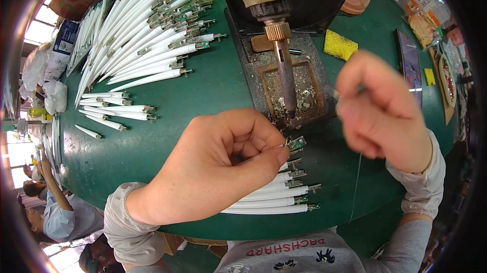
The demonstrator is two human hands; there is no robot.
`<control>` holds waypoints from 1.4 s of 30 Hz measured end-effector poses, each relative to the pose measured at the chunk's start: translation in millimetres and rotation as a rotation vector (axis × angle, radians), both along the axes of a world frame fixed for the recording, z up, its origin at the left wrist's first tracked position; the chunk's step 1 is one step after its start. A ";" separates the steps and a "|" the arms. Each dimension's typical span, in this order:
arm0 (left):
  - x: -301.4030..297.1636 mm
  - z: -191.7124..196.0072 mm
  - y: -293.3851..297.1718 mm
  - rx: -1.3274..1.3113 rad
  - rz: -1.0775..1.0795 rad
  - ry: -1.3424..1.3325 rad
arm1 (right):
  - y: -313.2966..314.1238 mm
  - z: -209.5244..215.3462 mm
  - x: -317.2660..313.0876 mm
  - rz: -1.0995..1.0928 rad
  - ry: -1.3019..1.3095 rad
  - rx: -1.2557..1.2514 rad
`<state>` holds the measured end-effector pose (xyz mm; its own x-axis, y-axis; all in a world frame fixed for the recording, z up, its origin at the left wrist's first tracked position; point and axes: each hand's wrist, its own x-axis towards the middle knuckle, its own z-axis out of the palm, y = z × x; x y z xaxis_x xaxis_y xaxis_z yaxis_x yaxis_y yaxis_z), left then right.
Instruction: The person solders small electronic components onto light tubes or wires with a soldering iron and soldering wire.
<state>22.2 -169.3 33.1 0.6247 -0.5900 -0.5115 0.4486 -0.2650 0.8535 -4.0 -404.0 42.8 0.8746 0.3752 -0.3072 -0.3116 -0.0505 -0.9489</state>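
Pinched between the thumb and forefinger of my left hand [213, 166] is a small green circuit board [297, 144], just below the tip of a soldering iron [284, 65] fixed pointing down. Whether a white tube is attached to this board is hidden by my hand. My right hand [380, 113], slightly blurred, is closed to the right of the iron. A thin wire [358, 187] trails down from it toward the table edge. Beneath my left hand lie several white tubes [274, 204] with green boards at their right ends.
A large fan of white tubes [147, 29] covers the far left, with a smaller group [114, 105] nearer. Under the iron sits a solder-splashed tray [264, 88]. A yellow sponge [340, 45] and a phone [410, 65] lie right. Other people [71, 217] sit at left.
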 end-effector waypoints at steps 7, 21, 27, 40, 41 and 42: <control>0.7 -0.4 0.3 -0.007 0.039 -0.138 | 6.1 -3.5 -10.2 0.005 -0.236 -0.300; -1.4 -4.8 1.1 -0.023 0.032 -0.359 | 14.2 -14.8 -15.6 0.005 -0.298 -0.275; -0.5 -3.8 1.5 -0.035 0.044 -0.347 | 16.0 -16.4 -15.5 -0.018 -0.325 -0.263; -0.6 -2.9 5.0 0.013 0.026 -0.249 | 12.0 -17.7 -16.3 -0.002 -0.352 -0.302; -1.5 -4.0 4.8 0.033 0.013 -0.274 | 12.1 -17.9 -16.7 0.003 -0.368 -0.348; -2.3 -4.8 4.4 0.052 0.000 -0.299 | 12.4 -18.0 -17.1 0.016 -0.469 -0.394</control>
<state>20.0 -165.0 28.3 0.7523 -0.5674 -0.3350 0.1799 -0.3122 0.9328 -21.1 -391.6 24.8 0.9455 0.3255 -0.0088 0.1386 -0.4267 -0.8937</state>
